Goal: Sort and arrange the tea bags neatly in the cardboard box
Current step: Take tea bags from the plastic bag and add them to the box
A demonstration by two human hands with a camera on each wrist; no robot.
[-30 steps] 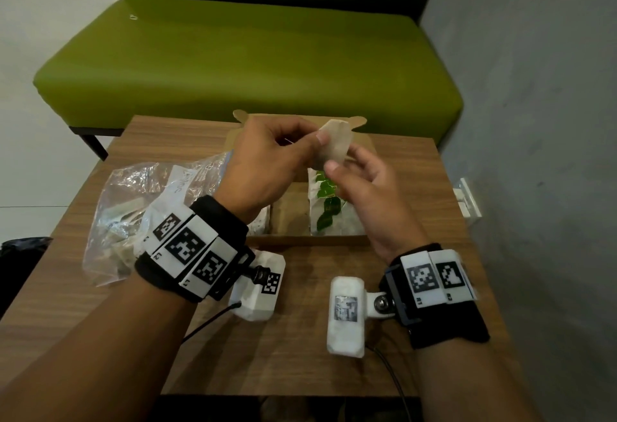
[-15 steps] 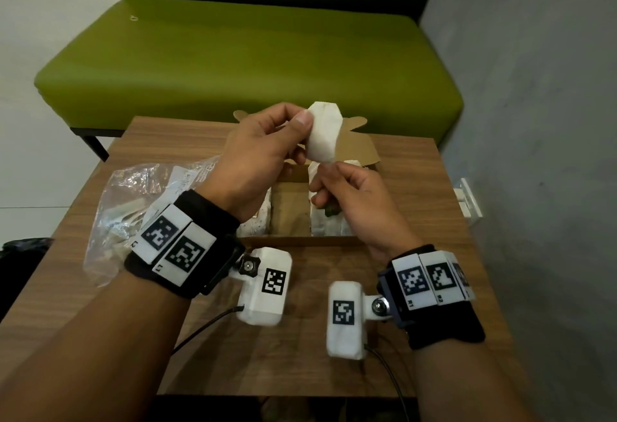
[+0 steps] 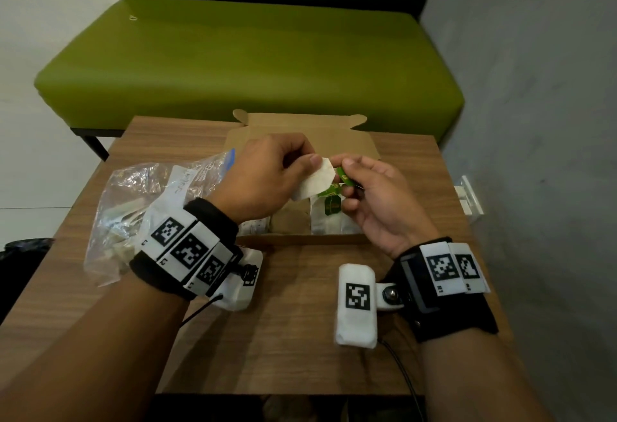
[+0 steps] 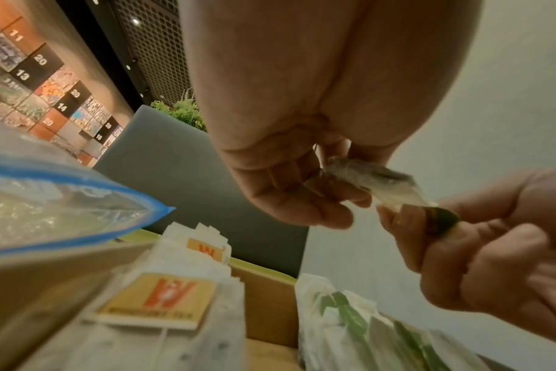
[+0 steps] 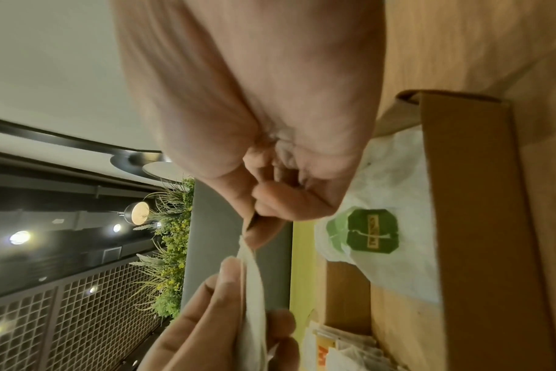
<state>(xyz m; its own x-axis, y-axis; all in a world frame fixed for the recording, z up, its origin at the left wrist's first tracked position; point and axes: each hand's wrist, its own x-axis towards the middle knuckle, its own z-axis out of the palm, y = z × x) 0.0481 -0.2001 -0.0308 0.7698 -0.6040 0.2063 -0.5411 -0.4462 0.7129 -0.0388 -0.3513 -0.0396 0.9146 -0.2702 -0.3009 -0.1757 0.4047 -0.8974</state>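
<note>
A tea bag (image 3: pixel 315 178) is being pinched by the left hand (image 3: pixel 263 178) above the box (image 3: pixel 300 239), its long axis running toward 2 o'clock. Its green tag (image 3: pixel 344 176) is being gripped by the right hand (image 3: pixel 377 198); the green-tagged row (image 3: pixel 329 218) is lying directly below.

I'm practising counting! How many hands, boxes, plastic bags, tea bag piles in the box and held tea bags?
Hands: 2 (left hand, right hand)
Cardboard box: 1
Plastic bag: 1
Tea bag piles in box: 2 (orange-tag pile, green-tag pile)
Held tea bag: 1
Total: 7
</note>
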